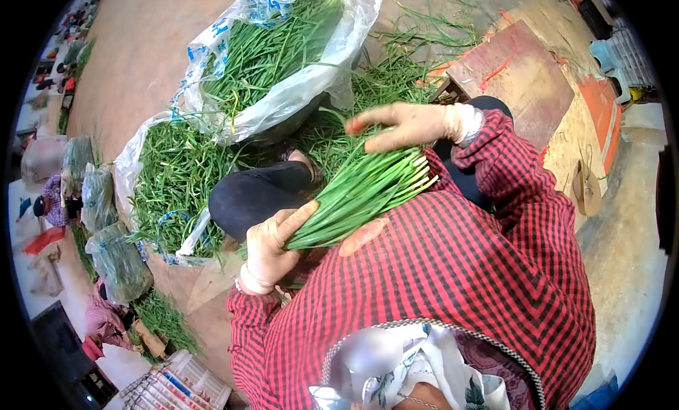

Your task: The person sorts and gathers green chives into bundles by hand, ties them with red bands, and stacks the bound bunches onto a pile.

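Observation:
A bundle of garlic chives (361, 201) lies across my lap, its pale stem ends pointing up and to the right. My left hand (272, 244) is closed around the leafy end of the bundle. Just above the stem end is my right hand (407, 126), with fingers stretched out and thumb apart; its fingertips are smeared by motion. I see nothing held in it. Both hands look gloved, with pale cuffs at the wrists.
Ahead stands a plastic bag (290, 106) full of chives. Left of my knee, another open bag (131, 152) holds loose greens. Scattered chives (389, 78) cover the floor beside a wooden board (520, 81). Wrapped bundles (120, 261) and other people are farther left.

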Demonstrator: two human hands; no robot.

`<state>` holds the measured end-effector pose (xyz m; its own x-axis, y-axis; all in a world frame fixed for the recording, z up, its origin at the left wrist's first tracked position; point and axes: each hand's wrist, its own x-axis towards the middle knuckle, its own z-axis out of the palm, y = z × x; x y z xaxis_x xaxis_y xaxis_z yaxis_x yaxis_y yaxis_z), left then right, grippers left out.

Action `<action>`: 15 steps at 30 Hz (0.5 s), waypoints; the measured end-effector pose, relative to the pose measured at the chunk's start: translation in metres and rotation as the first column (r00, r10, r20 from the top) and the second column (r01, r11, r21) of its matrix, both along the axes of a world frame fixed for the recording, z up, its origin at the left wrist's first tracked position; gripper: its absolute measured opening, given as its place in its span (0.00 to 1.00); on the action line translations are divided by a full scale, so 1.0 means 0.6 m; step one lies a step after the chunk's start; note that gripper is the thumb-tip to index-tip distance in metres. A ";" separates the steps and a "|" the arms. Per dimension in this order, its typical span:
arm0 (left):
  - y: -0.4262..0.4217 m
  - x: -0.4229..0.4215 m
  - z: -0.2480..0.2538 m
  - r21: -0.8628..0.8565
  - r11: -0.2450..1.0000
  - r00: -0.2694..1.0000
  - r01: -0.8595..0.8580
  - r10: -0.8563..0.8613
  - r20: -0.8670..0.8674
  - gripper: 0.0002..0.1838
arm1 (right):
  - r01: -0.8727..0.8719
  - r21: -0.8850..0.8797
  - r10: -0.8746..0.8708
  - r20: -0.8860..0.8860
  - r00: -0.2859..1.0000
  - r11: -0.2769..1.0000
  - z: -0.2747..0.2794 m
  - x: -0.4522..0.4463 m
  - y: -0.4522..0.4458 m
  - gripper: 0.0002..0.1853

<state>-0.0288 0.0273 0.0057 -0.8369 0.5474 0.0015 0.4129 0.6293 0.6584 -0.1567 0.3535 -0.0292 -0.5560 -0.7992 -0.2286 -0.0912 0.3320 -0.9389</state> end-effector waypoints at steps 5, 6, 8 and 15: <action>-0.020 0.018 -0.005 0.072 0.995 0.997 -0.070 0.069 0.023 0.34 | 0.117 0.248 -0.184 0.271 0.945 0.962 0.038 0.001 0.014 0.23; -0.025 0.023 -0.012 0.111 0.987 0.992 -0.118 0.114 0.045 0.34 | 0.271 0.210 -0.316 0.225 0.922 0.939 0.025 -0.002 0.027 0.21; -0.028 0.024 -0.012 0.153 0.971 0.981 -0.185 0.175 0.079 0.34 | 0.446 0.249 -0.472 0.052 0.880 0.860 0.003 -0.019 0.069 0.18; -0.020 0.009 -0.016 0.086 0.976 0.979 -0.198 0.193 0.071 0.33 | 0.187 0.193 -0.111 -0.347 0.931 0.963 0.072 0.044 0.009 0.21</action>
<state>-0.0235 0.0153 -0.0041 -0.9277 0.3731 -0.0111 0.2444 0.6296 0.7375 -0.1301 0.3591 0.0138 -0.7385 -0.6521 -0.1713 -0.3163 0.5594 -0.7661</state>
